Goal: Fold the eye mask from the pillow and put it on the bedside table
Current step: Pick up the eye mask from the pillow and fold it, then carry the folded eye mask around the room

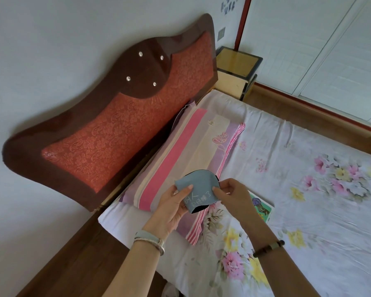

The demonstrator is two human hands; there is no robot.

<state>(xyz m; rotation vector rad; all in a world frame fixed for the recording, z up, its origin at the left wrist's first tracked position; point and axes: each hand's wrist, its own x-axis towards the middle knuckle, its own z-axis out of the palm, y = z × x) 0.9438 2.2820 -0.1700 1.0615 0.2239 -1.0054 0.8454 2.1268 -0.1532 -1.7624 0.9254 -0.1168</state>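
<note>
Above the near end of the striped pillow (193, 151), at roughly six o'clock in the view, the eye mask (196, 191) was held clear of the bedding.

Item: eye mask. Blue-grey cloth face with pale printed characters, dark lining showing along the lower and right edges; appeared doubled over, curved edge uppermost.

Grip, left hand (172, 207): thumb pressed on the mask's left part, fingers beneath, clamped on the cloth. Grip, right hand (234, 195): thumb and fingertips pinched together on the mask's right edge.

Handling note (judgement): the fold looked about made; to finish it well, the edges should be matched before the crease is pressed flat, and any strap, not visible here, tucked inside so nothing trails.

Destination: bedside table (237, 68), yellow worktop with dark trim, at one o'clock beyond the headboard (107, 129), well apart from the hands. Carrying the mask pinched shut would likely keep the fold.

Also present: floral bed sheet (308, 189); a colourful card or booklet (262, 207) just beside the right hand.
</note>
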